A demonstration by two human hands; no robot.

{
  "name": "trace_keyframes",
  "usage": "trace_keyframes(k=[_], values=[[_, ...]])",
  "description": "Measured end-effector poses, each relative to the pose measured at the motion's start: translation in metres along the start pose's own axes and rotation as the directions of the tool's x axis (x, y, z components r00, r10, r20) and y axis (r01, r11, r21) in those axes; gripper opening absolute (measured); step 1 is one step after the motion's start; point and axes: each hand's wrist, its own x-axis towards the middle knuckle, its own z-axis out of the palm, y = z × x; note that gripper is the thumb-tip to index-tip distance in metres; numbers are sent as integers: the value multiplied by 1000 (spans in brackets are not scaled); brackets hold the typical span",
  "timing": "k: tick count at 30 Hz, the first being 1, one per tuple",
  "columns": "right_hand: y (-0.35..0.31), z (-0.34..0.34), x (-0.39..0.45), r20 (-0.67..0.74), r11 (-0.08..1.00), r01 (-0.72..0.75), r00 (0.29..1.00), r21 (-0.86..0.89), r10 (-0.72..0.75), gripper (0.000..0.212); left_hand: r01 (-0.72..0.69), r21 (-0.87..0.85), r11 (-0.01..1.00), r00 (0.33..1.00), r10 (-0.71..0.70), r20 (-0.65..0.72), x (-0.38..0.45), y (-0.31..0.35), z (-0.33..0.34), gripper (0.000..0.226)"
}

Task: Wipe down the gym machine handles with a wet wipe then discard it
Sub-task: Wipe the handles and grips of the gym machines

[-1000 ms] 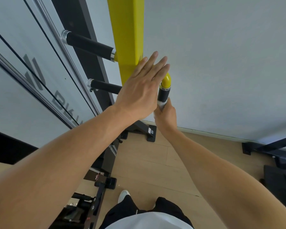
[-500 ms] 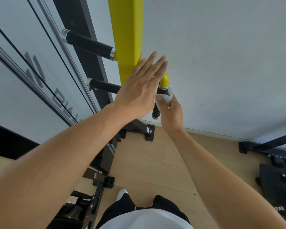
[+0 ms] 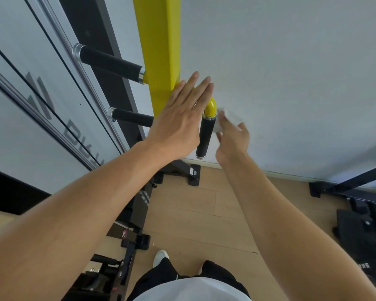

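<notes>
Quick count from the head cam: three black handles in total, all coming off one yellow post [image 3: 161,40]. Two stick out toward 9 o'clock, an upper handle [image 3: 111,63] and a lower handle [image 3: 131,116], and the third, the near handle [image 3: 205,135], hangs down toward 6 o'clock from a yellow elbow [image 3: 210,108]. One wet wipe [image 3: 230,118], two hands, one white shoe [image 3: 160,257] on the wooden floor [image 3: 193,213].

The left hand [image 3: 178,124] is flat with the fingers straight and together, pressed against the post at the joint, holding nothing. It covers the inner end of the lower handle and part of the elbow.

The right hand [image 3: 233,141] sits just at 3 o'clock of the near handle, apart from it by a sliver, and it pinches the wipe up at its fingertips. The wipe is a white bunched blur against the pale wall [image 3: 291,72], so its edges are hard to pick out, and I can't tell whether it touches the elbow or just sits beside it. That hand is motion-smeared too, so exact finger positions are a no-go.

At 9 o'clock there's a panel with chrome rods [image 3: 52,51] and grey lettering cut off by my arm. Dark gear at 4 o'clock [image 3: 360,231] runs out of frame.
</notes>
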Motion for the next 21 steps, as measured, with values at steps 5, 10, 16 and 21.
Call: trace_keyframes(k=[5, 10, 16, 21], values=[[24, -17, -24, 269, 973, -21, 962, 230, -43, 22, -11, -21, 1000, 1000, 11, 7, -1, -1, -3, 77], [34, -19, -31, 247, 972, 236, 942, 3, -229, 26, 1, -32, 999, 1000, 0, 27, -1, -1, -5, 78], [34, -13, -23, 233, 846, 433, 898, -312, -373, 28, 0, -28, 1000, 999, 1, 50, -3, -1, -9, 74], [60, -10, -17, 284, 673, 454, 891, -584, -355, 17, -2, -32, 999, 999, 4, 50, -2, -1, -6, 80]])
